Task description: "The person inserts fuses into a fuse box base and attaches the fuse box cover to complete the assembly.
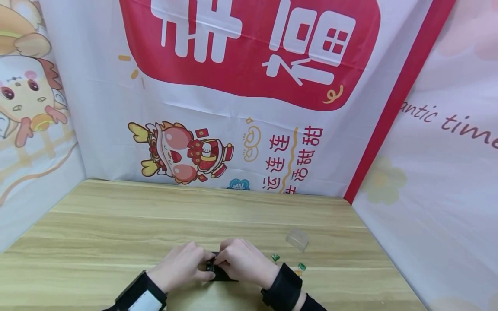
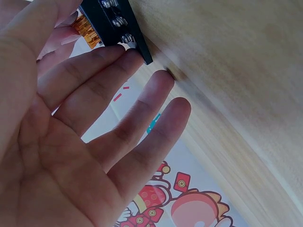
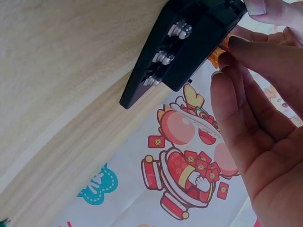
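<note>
The bench [image 1: 155,216] runs from the hands to its far edge against a printed backdrop [image 1: 105,142], with a long stretch of wood to the left; on the right, two green chips [image 1: 301,266], an amber chip [image 1: 298,273] and a clear plastic piece [image 1: 297,239] take up some of the side room. The black device [image 3: 189,52] is between the hands, well apart from that far edge. The left hand [image 1: 184,265] pinches its end between thumb and fingers, the two outer fingers held away from it. The right hand [image 1: 245,262] pinches a ribbed orange piece [image 3: 217,56] beside the device. Both wrist views show that piece and a row of shiny fittings [image 3: 162,57], which the head view hides; whether the device touches the wood, I cannot tell.
</note>
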A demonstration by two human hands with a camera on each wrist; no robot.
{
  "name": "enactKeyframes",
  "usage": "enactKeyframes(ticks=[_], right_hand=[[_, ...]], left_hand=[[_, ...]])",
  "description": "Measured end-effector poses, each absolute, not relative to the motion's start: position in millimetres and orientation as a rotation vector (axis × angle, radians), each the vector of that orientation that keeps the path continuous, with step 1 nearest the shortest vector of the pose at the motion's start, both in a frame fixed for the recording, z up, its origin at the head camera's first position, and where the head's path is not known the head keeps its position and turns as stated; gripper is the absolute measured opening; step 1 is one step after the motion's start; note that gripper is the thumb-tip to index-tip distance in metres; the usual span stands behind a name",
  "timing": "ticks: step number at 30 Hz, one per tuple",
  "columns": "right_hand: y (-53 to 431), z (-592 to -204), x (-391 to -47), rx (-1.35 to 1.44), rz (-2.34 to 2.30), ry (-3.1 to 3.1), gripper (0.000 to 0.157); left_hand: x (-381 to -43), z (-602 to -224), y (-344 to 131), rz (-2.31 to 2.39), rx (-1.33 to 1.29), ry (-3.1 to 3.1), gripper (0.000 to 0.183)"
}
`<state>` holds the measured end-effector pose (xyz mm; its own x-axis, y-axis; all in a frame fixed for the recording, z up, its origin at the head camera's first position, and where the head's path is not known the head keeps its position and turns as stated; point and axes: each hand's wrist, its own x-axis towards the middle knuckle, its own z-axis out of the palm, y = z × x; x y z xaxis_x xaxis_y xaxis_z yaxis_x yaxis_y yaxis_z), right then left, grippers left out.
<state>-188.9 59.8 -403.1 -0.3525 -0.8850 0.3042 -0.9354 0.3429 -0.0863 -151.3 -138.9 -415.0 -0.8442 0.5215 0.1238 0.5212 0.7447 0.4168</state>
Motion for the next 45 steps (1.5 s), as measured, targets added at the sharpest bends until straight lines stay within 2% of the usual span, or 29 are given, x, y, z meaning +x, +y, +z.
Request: enactKeyframes(ticks=[15, 28, 38, 45], right_hand=[[56.7, -406.1, -184.7, 1.56, 0.231, -2.399, 0.015], [56.3, -407.8, -184.6, 1.546, 0.257, -2.413, 0.018], [56.5, -406.7, -183.8, 1.594, 0.224, -2.343, 0.022], [61.5, -402.9, -185.9, 1.627, 0.246, -2.378, 0.019]], left_hand=[[-150.5, -412.0, -136.9, 0.71, 0.875, 2.916, 0.017], [-151.8, -414.5, -137.6, 0.705, 0.878, 2.915, 0.018], [-151.2, -414.9, -136.7, 0.71, 0.882, 2.927, 0.017], [-151.3, -415.7, -136.1, 0.709, 0.885, 2.928, 0.018]])
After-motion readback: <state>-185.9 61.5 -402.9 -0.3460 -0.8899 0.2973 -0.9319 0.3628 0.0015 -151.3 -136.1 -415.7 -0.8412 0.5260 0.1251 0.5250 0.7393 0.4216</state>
